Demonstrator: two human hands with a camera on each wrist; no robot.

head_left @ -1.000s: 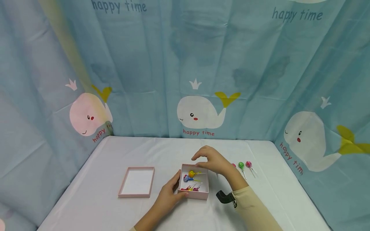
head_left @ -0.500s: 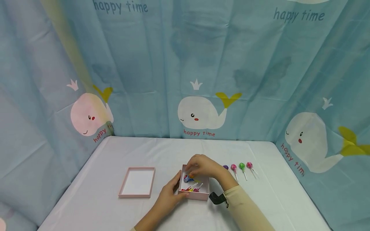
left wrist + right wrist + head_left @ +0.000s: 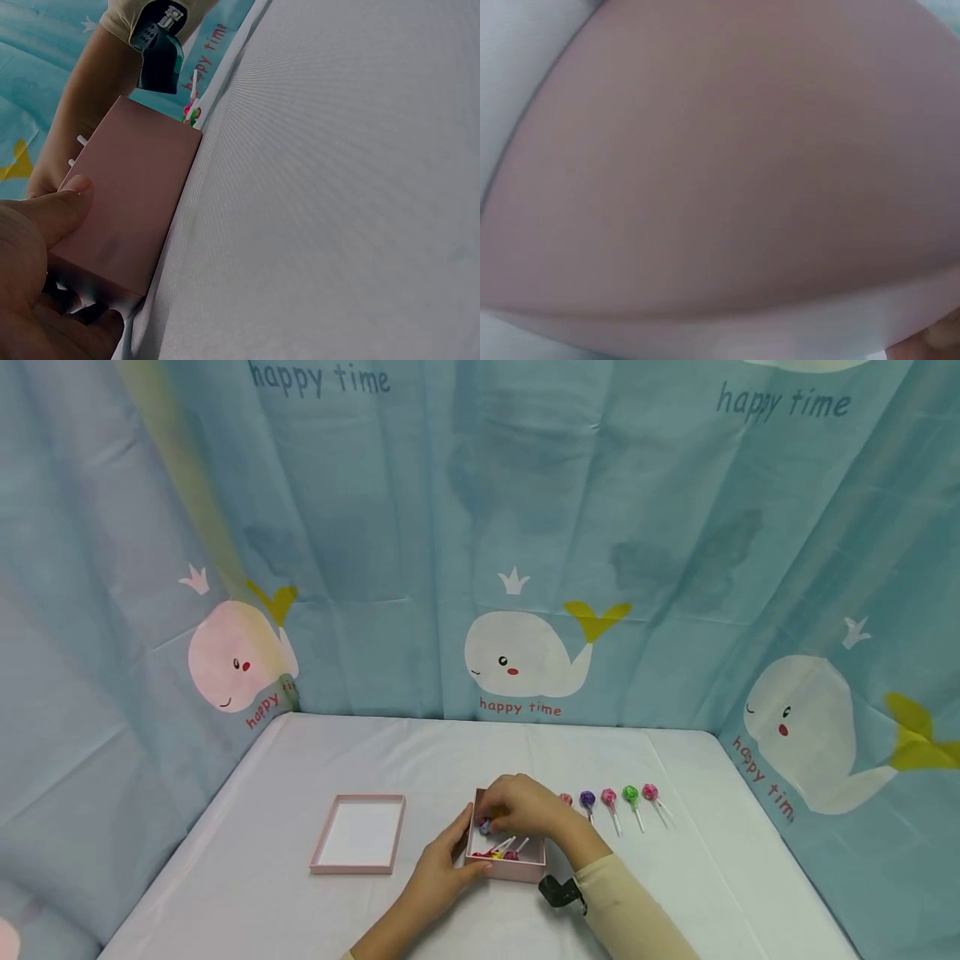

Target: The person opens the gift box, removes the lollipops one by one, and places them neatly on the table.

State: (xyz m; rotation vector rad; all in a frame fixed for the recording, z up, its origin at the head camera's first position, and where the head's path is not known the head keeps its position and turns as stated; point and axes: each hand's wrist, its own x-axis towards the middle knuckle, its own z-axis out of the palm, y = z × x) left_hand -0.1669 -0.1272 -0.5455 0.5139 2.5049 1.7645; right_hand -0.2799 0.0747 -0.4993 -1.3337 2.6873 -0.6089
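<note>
My left hand [image 3: 437,864] grips the left side of an open pink box [image 3: 507,869], its thumb on the near wall [image 3: 127,195] and fingers behind. Inside, lollipops [image 3: 501,853] with red, yellow and pink wrappers lie along the near wall. A blue lollipop [image 3: 485,827] is further back. My right hand [image 3: 521,803] reaches into the back of the box with fingers bent downward beside the blue lollipop. The yellow lollipop there is hidden by the hand, and I cannot tell whether the fingers hold it. The right wrist view is filled by the box's wall [image 3: 727,180].
To the left lies the pink-edged box lid [image 3: 358,833], white inside up. Right of the box, several lollipops stand in a row on the white table [image 3: 300,910], among them a purple one [image 3: 587,798] and a green one [image 3: 631,794]. A blue whale-print curtain [image 3: 420,527] surrounds the table.
My right hand has moved left and down from above the box's back edge into the box, covering the yellow lollipop. More of the lollipop row shows. My left hand keeps its grip on the box.
</note>
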